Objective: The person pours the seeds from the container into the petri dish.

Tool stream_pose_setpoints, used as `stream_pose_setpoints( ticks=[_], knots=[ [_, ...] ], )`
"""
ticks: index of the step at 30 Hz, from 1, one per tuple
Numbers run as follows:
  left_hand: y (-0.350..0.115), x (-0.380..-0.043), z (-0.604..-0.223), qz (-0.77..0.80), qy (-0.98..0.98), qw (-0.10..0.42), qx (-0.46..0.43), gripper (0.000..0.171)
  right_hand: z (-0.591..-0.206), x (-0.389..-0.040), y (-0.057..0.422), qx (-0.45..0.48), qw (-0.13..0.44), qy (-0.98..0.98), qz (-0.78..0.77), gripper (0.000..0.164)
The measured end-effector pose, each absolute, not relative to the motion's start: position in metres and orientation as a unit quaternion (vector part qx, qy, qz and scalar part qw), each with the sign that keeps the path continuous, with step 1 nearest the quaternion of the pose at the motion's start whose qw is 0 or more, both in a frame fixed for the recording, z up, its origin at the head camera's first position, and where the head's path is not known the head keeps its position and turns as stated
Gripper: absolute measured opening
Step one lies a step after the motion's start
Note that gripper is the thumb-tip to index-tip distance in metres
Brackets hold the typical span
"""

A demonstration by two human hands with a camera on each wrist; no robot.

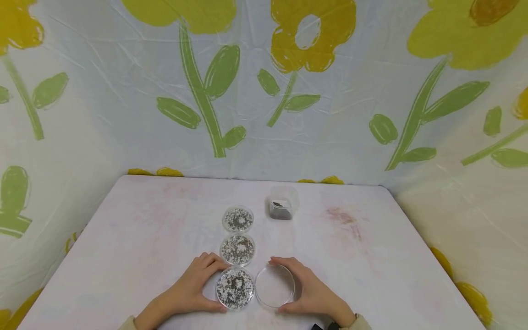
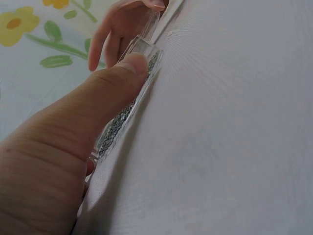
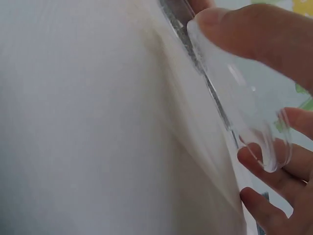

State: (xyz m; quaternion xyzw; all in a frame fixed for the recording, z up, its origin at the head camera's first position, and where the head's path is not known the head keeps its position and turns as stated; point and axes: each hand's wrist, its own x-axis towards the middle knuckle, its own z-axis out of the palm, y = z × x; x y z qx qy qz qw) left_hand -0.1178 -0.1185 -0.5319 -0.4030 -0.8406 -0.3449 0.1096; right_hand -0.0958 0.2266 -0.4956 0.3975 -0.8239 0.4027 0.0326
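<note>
My left hand [image 1: 187,286] holds the nearest petri dish [image 1: 235,288], thumb at its near side and fingers at its far side. That dish lies on the table and contains dark granules scattered over white; in the left wrist view the thumb [image 2: 117,81] presses its rim. To its right, my right hand [image 1: 313,291] grips a clear round petri dish lid [image 1: 275,286] between thumb and fingers, with no granules visible in it. The right wrist view shows this lid [image 3: 234,88] tilted off the table, close beside the granule dish.
Two more petri dishes with dark granules, a middle one [image 1: 237,250] and a far one [image 1: 238,219], stand in a column beyond the held dish. Behind on the right is a clear container [image 1: 282,208] with dark material inside. A flowered cloth [image 1: 264,151] hangs beyond the table's back edge.
</note>
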Motion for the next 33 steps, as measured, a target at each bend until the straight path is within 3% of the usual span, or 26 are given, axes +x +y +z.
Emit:
stream_pose_setpoints(
  ticks=[33],
  knots=[
    [-0.119, -0.117, -0.529, -0.344, -0.839, 0.118, -0.406, 0.081, -0.461, -0.104, 0.202, 0.398, 0.038, -0.816, 0.417, 0.103]
  ],
)
